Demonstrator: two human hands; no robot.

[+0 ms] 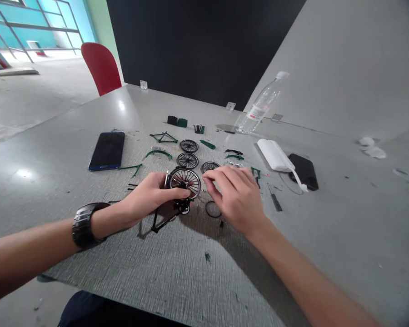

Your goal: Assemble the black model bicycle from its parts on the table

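Observation:
My left hand (158,195) is closed round a partly built model bicycle, its thumb on the spoked wheel (186,180). Below the hand, the dark bicycle frame (165,221) juts out toward the lower left. Just right of that wheel, my right hand (236,195) is closed in a pinch, thumb against fingertips. Whatever it may hold is too small to make out. Under its fingers lies a thin black ring (213,209). Behind the hands are more loose wheels (187,160), a green frame part (164,137) and a green curved mudguard-like part (159,153).
A phone (107,151) lies at left. To the right are a small screwdriver (274,198), a white power bank with cable (274,155) and a black flat device (304,171). A plastic bottle (262,104) stands before the dark panel (204,50). A red chair (101,68) is beyond.

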